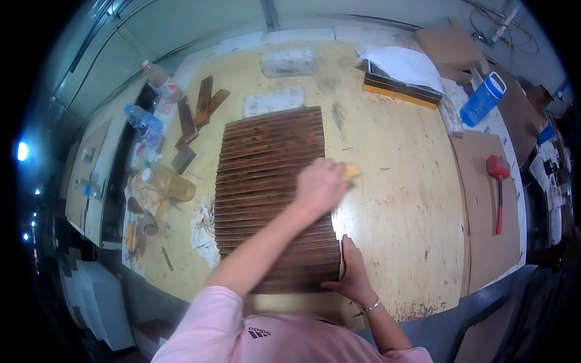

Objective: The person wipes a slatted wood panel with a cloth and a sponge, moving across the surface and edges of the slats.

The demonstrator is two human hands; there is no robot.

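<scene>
A dark brown ribbed wooden panel [272, 175], made up of many narrow slats, lies on the pale wooden worktable [411, 212]. My left hand [321, 186] reaches across it to the right edge, its fingers closed on a small yellow sponge-like pad [351, 173]. Motion blurs the pad, so its exact kind is unclear. Near the panel's lower right corner rests my right hand [354, 272]. Its thumb touches the slats while the other fingers stretch along the panel's side, apart from the thumb.
Dark wood offcuts [204, 103] and plastic bottles [169, 183] stand left, beside a crumpled white cloth [206, 233]. White-coated blocks [287, 62] sit behind the panel. To the right are a black-and-yellow box [402, 88], a blue bottle [483, 100] and a red mallet [498, 169] on cardboard.
</scene>
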